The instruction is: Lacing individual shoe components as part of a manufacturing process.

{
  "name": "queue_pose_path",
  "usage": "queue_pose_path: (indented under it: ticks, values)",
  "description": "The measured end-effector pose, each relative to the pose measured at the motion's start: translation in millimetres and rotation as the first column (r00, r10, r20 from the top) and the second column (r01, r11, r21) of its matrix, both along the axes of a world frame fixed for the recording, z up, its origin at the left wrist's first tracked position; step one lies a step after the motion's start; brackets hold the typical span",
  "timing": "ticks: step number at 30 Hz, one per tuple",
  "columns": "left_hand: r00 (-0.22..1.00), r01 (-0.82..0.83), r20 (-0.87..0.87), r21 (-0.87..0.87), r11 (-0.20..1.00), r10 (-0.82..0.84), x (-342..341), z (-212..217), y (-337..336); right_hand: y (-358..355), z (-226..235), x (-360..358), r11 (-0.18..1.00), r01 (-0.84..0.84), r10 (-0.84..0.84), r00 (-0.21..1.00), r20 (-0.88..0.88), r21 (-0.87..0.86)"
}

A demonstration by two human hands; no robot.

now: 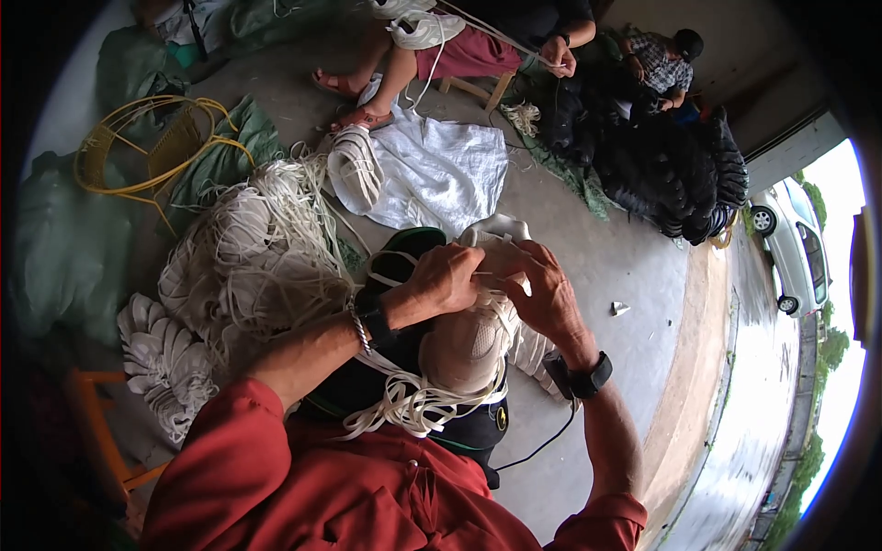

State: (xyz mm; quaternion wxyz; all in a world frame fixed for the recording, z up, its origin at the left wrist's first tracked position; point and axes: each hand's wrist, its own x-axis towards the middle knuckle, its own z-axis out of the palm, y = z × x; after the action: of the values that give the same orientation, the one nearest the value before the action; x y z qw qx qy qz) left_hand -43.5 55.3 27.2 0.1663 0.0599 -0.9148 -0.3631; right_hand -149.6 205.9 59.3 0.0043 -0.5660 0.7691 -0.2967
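My left hand point(447, 278) and my right hand point(542, 292) meet over a pale shoe upper point(469, 344) resting on my lap. Both hands pinch a flat white lace point(490, 273) at the top of that upper. More white laces point(418, 404) trail loosely over my thigh below the upper. A dark wristband sits on each wrist, and my sleeves are red.
A big heap of white laces point(266, 248) and stacked pale shoe parts point(165, 358) lie to my left. A white sack point(441, 170) is spread on the concrete ahead. Two other people sit at the back beside a black pile point(671, 174). A yellow wire chair frame point(147, 147) stands far left.
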Motion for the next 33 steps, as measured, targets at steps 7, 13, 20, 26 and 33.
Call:
queue_pose_path:
  ticks: [7,13,20,26,33]
  values:
    - [0.999,0.005,-0.037,-0.029,1.000,-0.006,-7.4,-6.0,4.5,-3.3,-28.2,10.1,0.979,0.201,-0.204,0.971,-0.126,-0.035]
    - [0.997,-0.009,0.080,-0.010,1.000,0.010,-6.9,-2.5,0.3,-1.9,-2.9,10.7,0.979,0.197,-0.195,0.979,-0.059,0.047]
    - [0.999,0.003,0.047,-0.004,1.000,-0.003,-4.7,4.6,0.8,-1.8,-10.6,0.2,0.986,0.150,-0.149,0.989,0.023,-0.079]
    - [0.995,-0.072,-0.072,-0.034,0.997,0.069,25.8,14.1,-53.5,-19.0,9.2,12.2,0.998,0.025,-0.016,0.991,-0.131,0.062]
    - [0.973,-0.099,0.231,0.494,0.864,-0.021,51.7,4.4,-42.4,-38.4,-6.0,13.4,0.999,-0.029,0.034,0.970,-0.241,0.026]
